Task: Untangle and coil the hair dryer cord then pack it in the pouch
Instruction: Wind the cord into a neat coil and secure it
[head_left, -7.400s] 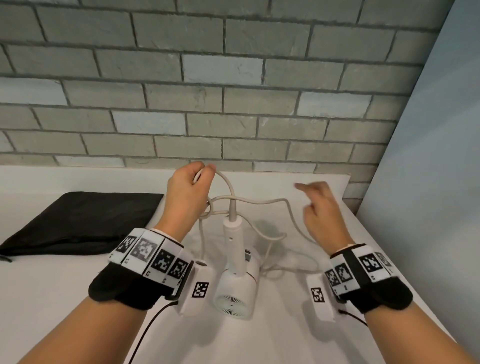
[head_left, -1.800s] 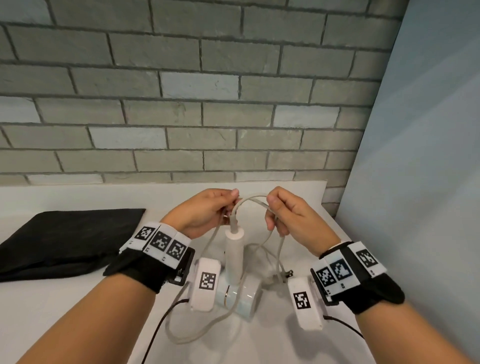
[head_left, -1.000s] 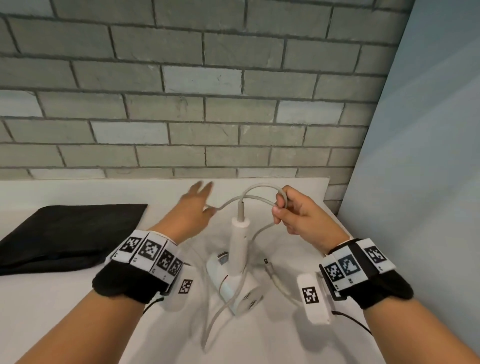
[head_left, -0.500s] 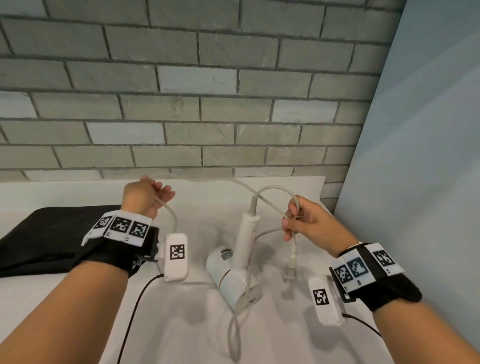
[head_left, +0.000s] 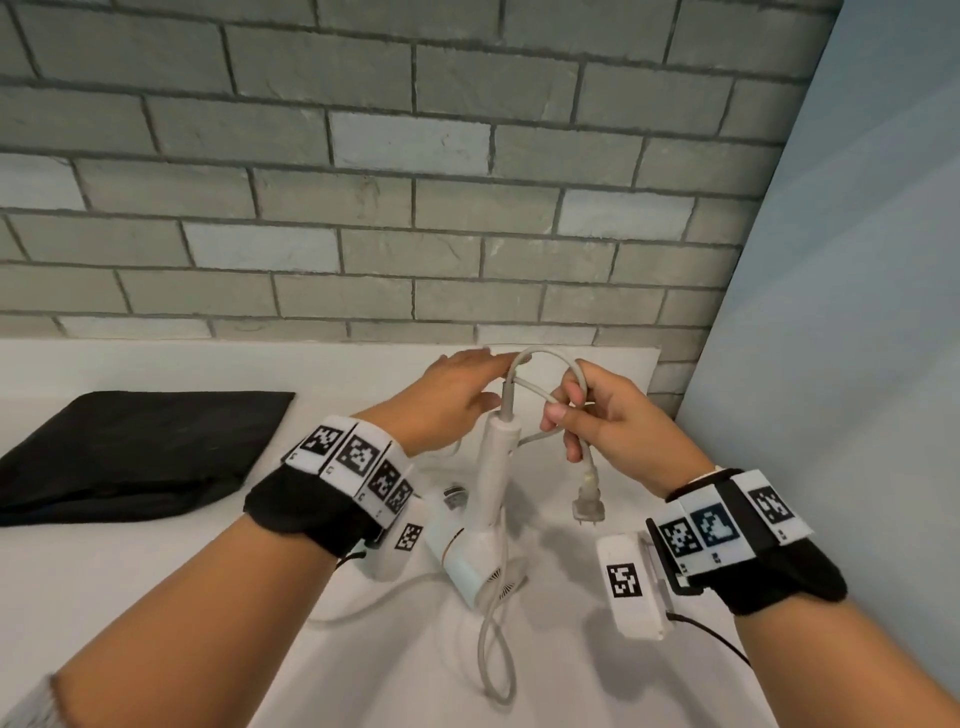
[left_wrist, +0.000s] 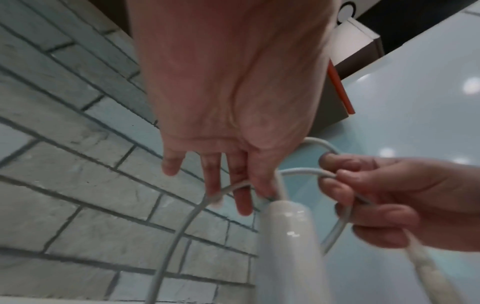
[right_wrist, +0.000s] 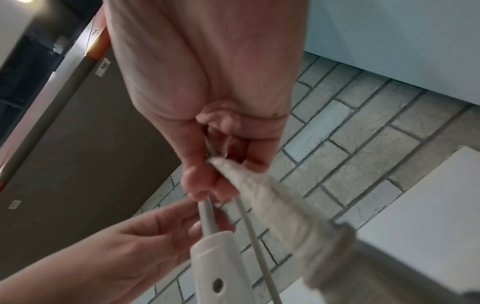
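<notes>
The white hair dryer (head_left: 493, 483) stands on its head on the table, handle tilted up. Its grey cord (head_left: 551, 356) arches from the handle top to my right hand (head_left: 592, 421), which grips a few gathered strands, and the plug (head_left: 588, 506) hangs below that fist. My left hand (head_left: 462, 387) reaches in beside the handle top with straight fingers. In the left wrist view the cord (left_wrist: 192, 214) runs across those fingers (left_wrist: 241, 199). Slack cord (head_left: 493, 649) lies looped on the table in front of the dryer. The black pouch (head_left: 130, 457) lies flat at the left.
A grey brick wall (head_left: 415, 208) closes the back of the white table (head_left: 156, 597). A pale blue panel (head_left: 857, 364) stands along the table's right side, close to my right arm. Wires trail from both wrist cameras over the table.
My left hand has come back from over the pouch's edge to the handle top, beside my right hand. My right hand kept its grip on the cord, and the plug still hangs.
</notes>
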